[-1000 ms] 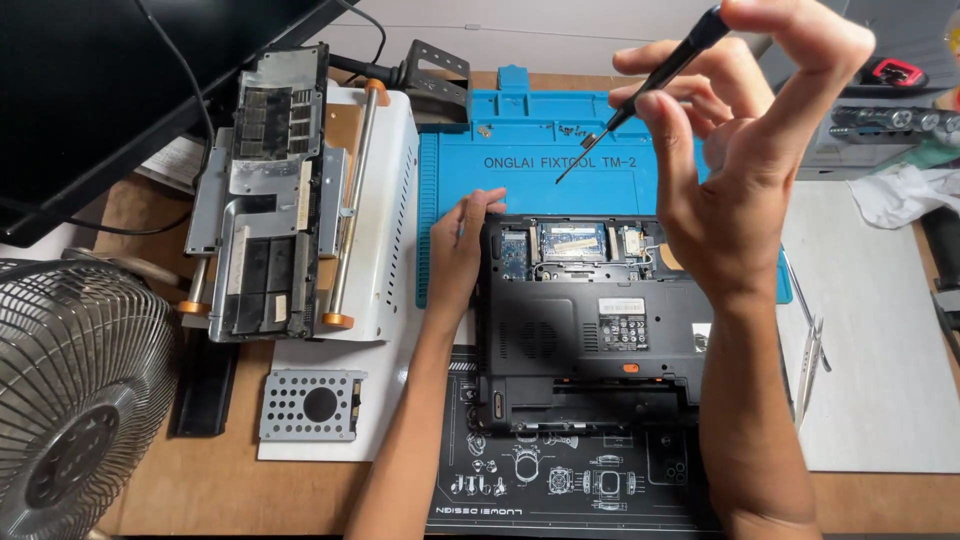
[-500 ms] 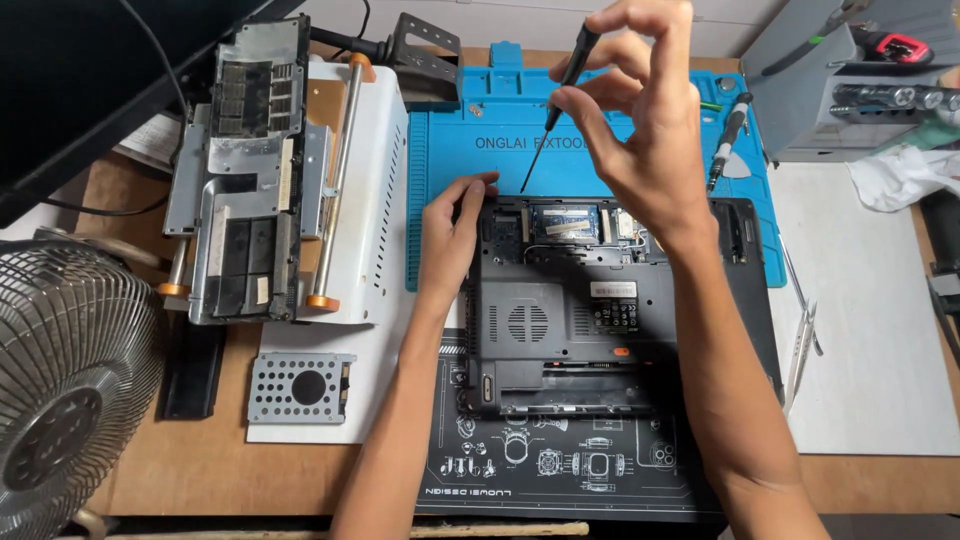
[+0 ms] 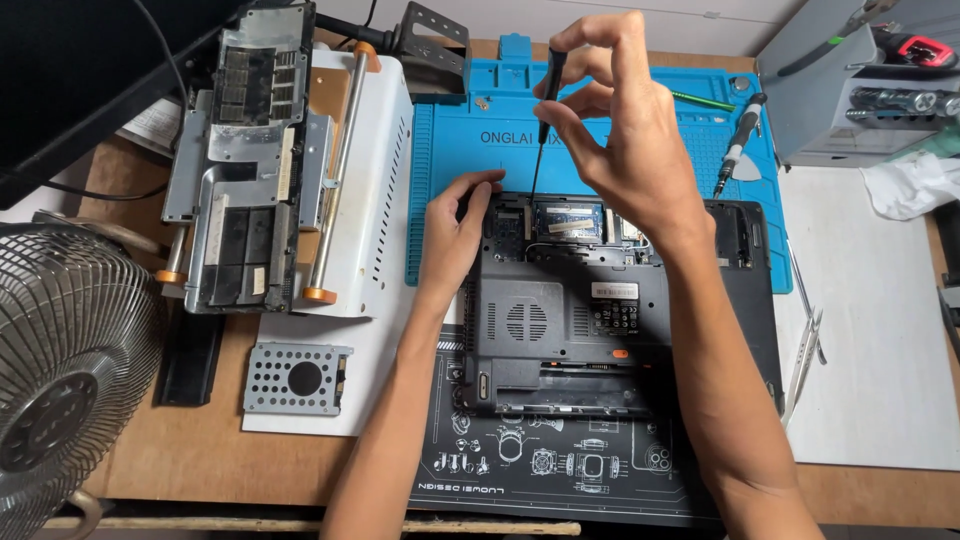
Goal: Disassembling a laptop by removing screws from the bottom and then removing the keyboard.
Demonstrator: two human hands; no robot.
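Both forearms are bare from the lower edge of the frame up to the wrists, with no sleeves, gloves, watch or bands showing. The left hand [image 3: 455, 235] and right hand [image 3: 625, 140] carry no rings; fingers [image 3: 590, 35] are slim, nails short and unpainted.

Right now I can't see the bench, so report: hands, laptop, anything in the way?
Right hand pinching screwdriver, tip down at the open bay. Left hand steadying the laptop at its top-left corner. Nothing between tip and bay.

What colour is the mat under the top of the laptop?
Blue mat, seen best in the head view.
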